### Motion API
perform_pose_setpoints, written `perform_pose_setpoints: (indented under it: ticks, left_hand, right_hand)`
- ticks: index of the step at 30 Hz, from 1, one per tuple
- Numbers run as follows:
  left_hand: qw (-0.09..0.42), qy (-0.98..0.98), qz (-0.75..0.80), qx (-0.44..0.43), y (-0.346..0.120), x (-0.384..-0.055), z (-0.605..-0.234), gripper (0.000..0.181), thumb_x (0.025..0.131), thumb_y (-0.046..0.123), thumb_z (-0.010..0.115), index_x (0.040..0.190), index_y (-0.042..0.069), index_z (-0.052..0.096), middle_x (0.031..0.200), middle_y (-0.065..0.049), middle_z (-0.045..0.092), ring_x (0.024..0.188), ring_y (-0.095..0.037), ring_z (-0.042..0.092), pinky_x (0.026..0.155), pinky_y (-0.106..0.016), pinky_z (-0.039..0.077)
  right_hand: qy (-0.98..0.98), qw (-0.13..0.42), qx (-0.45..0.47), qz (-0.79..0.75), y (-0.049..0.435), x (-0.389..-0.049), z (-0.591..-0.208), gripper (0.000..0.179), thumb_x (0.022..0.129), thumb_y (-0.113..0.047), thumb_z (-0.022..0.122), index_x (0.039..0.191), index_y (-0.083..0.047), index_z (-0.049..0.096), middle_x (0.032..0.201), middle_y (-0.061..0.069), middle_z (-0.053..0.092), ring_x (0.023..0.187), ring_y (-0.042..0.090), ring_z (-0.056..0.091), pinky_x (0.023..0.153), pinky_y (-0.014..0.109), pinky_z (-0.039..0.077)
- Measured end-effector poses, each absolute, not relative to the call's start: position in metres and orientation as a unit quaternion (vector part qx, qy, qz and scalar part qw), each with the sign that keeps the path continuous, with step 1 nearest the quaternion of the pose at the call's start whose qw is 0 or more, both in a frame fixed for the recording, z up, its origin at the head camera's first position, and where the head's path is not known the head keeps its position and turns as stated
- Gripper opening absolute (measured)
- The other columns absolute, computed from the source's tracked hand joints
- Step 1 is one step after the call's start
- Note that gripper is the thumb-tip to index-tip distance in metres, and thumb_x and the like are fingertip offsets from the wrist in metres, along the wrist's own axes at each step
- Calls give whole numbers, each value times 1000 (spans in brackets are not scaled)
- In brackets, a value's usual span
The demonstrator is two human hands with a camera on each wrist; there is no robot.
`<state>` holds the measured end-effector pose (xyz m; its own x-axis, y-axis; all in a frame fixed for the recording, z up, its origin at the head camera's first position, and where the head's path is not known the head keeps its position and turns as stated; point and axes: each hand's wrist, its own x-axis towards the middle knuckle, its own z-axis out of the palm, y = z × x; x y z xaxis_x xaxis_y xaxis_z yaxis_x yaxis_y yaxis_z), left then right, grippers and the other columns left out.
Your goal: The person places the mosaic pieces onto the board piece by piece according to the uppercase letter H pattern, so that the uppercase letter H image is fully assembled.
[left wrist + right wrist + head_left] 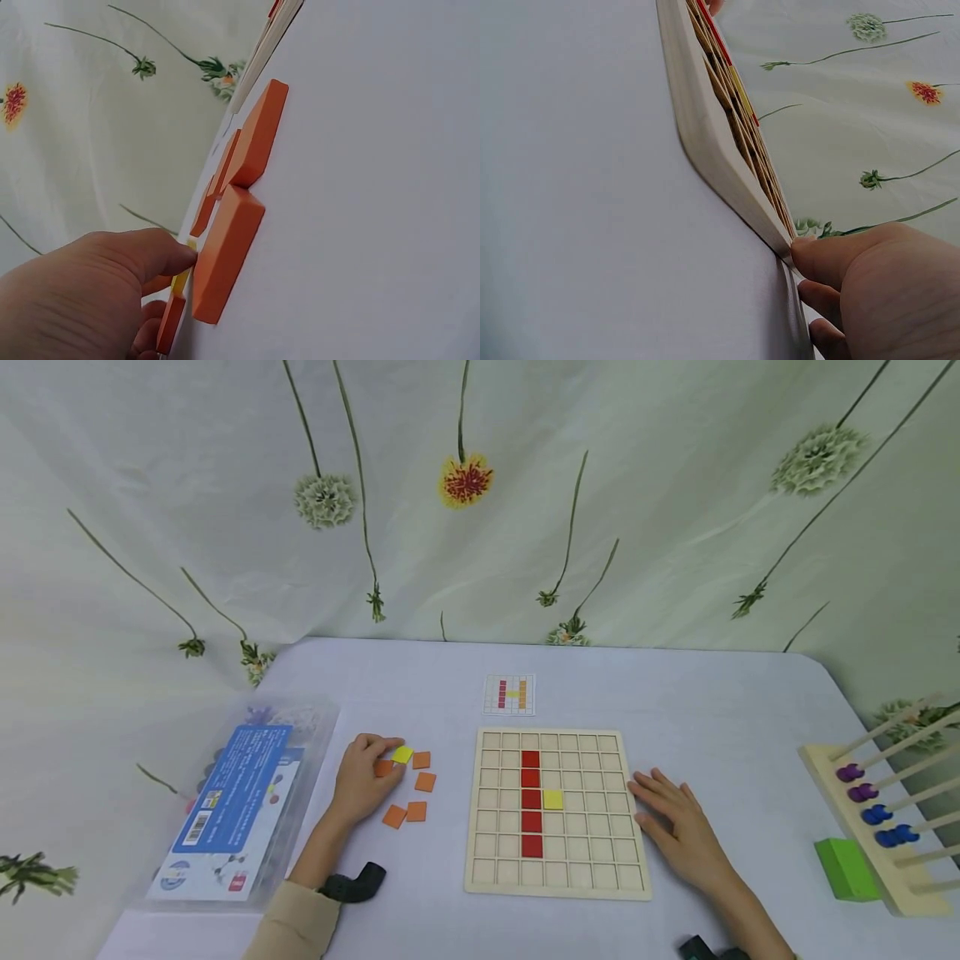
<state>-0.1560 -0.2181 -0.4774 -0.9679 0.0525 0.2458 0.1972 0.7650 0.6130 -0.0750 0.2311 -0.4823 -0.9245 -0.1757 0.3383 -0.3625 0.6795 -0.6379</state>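
Note:
My left hand (362, 783) pinches a yellow square tile (402, 754) between thumb and fingers, left of the board. Around that hand lie several orange square tiles (425, 782); one is partly behind its fingers. In the left wrist view the thumb is at the yellow tile (180, 279), close beside an orange tile (227, 255). A wooden grid board (600, 831) bears a vertical column of several red tiles (531, 822), with one yellow tile adjoining on the right. My right hand (678, 831) rests at the board's right edge, fingers relaxed, thumb touching its side in the right wrist view.
Behind the board lies a small pattern card (510, 695). A clear plastic box (318, 727) with a blue-and-white booklet (232, 802) stands at the left. At the right are a wooden bead frame (847, 806) and a green block (847, 868).

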Motion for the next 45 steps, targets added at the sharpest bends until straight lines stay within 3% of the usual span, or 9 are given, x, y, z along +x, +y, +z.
perform_pose_setpoints:
  ticks: [19, 28, 37, 45]
  left_hand:
    - [119, -946, -301, -38, -220, -157, -478, 32, 83, 23, 77, 106, 3, 70, 104, -15, 60, 95, -29, 57, 80, -43, 46]
    - [120, -930, -344, -44, -217, -156, -463, 28, 84, 18, 77, 105, 2, 67, 95, -12, 65, 85, -23, 56, 74, -34, 47]
    - [116, -913, -378, -98, -166, -151, -426, 28, 78, 14, 80, 101, 3, 69, 94, -10, 66, 89, -27, 59, 79, -42, 51]
    - [91, -894, -384, -215, -99, -144, -414, 24, 76, 16, 82, 96, 8, 70, 88, -5, 67, 84, -24, 60, 75, -36, 51]
  right_hand:
    - [-907, 111, 145, 379, 230, -76, -482, 39, 89, -8, 67, 128, -2, 63, 138, 22, 55, 134, 50, 38, 110, 69, 15]
    - [-906, 112, 149, 380, 228, -77, -480, 39, 89, -8, 66, 127, -1, 63, 137, 22, 55, 133, 51, 38, 109, 70, 15]
    - [-908, 112, 147, 376, 229, -76, -481, 39, 89, -7, 67, 127, 0, 63, 137, 23, 55, 133, 52, 38, 109, 71, 15]
    - [-907, 113, 145, 379, 230, -75, -481, 38, 89, -6, 67, 126, 0, 63, 137, 23, 55, 133, 52, 38, 109, 71, 14]
